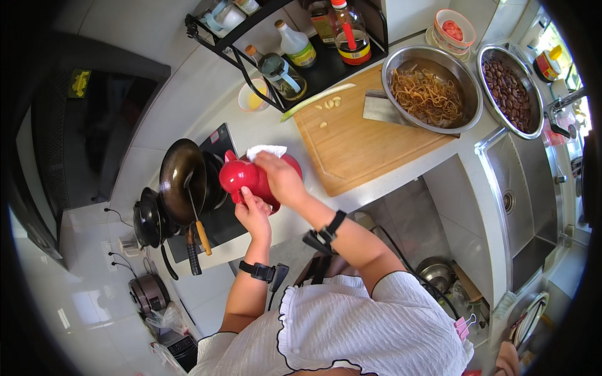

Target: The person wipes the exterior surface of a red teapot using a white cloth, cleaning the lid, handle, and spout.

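Note:
A glossy red rounded vessel, which looks like a thermos jug, is tilted over the counter beside the cooktop. My left hand grips a small projecting part at its near side, thumb on top. Across the body of the vessel lies my right hand, pressing a white cloth or paper wipe against its far side. The fingers of my right hand partly cover both the wipe and the vessel, so the vessel's far end shows only in part.
Left, a wok with a wooden-handled spatula sits by the black cooktop. Right, a wooden cutting board holds garlic cloves, a scallion and a cleaver under a steel bowl of soaking brown strands.

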The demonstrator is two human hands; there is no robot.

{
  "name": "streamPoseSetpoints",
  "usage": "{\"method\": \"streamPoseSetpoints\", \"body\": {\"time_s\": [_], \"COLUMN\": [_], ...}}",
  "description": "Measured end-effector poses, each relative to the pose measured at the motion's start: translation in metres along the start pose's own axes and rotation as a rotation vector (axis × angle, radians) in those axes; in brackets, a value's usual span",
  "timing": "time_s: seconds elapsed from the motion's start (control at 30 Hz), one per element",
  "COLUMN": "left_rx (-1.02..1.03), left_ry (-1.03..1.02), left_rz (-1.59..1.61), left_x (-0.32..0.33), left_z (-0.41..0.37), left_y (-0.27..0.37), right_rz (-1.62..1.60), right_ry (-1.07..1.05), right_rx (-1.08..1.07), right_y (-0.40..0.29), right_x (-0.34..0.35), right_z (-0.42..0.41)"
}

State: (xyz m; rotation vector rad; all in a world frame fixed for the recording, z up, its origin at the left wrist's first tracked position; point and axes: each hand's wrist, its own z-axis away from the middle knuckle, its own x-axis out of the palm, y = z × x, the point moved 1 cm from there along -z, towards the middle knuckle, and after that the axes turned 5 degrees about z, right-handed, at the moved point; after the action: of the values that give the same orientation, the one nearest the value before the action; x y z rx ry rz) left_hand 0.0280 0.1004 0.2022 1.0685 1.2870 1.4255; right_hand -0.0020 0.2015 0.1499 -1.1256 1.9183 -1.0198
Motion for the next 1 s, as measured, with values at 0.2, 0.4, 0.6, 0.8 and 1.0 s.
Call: {"method": "streamPoseSetpoints", "body": {"time_s": [0.2,0.4,0.6,0.8,1.0], "left_rx": [0.05,-0.014,-0.049,0.123,-0.035], "left_ry": [0.007,-0.028,-0.007,0.055,0.037], "left_rz": [-0.079,-0.028,-0.022,-0.121,-0.076], "left_x": [-0.006,-0.006,-0.002,0.0,-0.005], "left_z": [0.0,0.002,0.002,0.002,0.0], "left_y": [-0.004,0.0,0.003,-0.003,0.001], "right_rz": [0.155,0.082,-0.154,0.125,0.212], "right_ry": [-0.049,-0.003,-0.078,-0.251,-0.328], "right_rx": [-0.035,-0.004,-0.064,-0.312,-0.507], "right_y": [-0.042,-0.014,0.009,0.011,0.034], "right_x": [-0.004,0.004,-0.002,-0.001,-0.017], "right_z": [0.06,-0.001,-0.006,0.084,0.091]}}
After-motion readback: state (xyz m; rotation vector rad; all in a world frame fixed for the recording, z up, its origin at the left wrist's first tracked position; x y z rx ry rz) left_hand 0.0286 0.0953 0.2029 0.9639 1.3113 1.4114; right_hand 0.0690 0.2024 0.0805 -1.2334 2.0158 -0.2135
